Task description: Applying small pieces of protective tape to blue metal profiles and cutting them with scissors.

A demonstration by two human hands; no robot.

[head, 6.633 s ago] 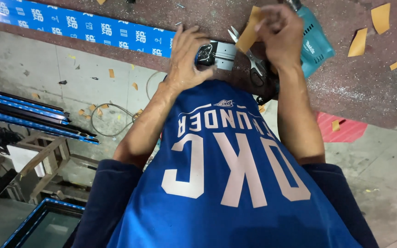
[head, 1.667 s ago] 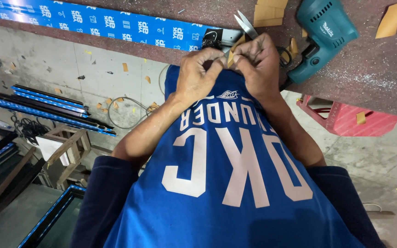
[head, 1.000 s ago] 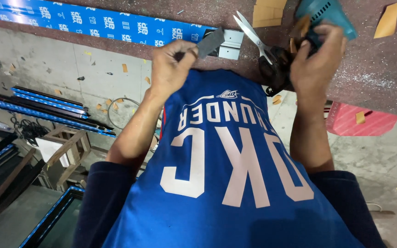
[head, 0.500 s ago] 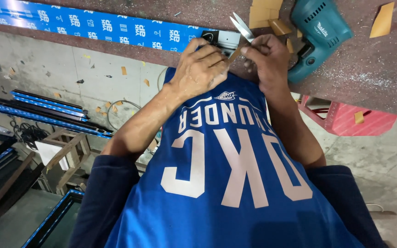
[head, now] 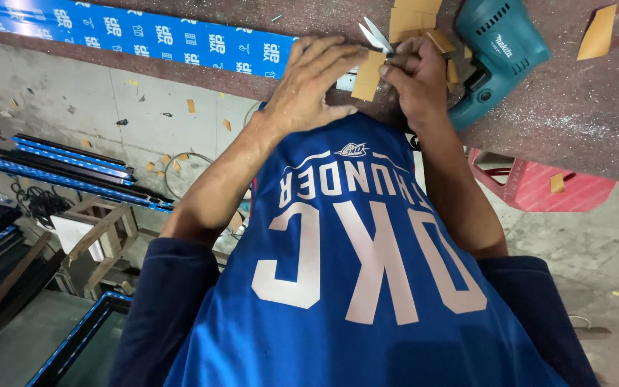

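1. Half a second ago both hands were bunched together at the bench edge, hiding whatever was between them. Now they have parted a little, and a tan strip (head: 367,74) shows between them.
2. Judging from this, the work has moved from fumbling for the piece to holding it ready at the blades.
3. The left hand (head: 308,84) lies spread over the bench (head: 574,107) edge. Its fingertips touch the strip's left side, pressing more than gripping.
4. The right hand (head: 415,79) is clenched around the scissors (head: 375,34). Their open blades stick up just above the strip's top edge.
5. The strip hangs upright between the two hands, touching both.
6. A teal drill (head: 499,50) lies just right of the right hand. Tan offcuts (head: 599,31) are scattered over the bench, and a blue bar (head: 145,32) runs along its left edge.
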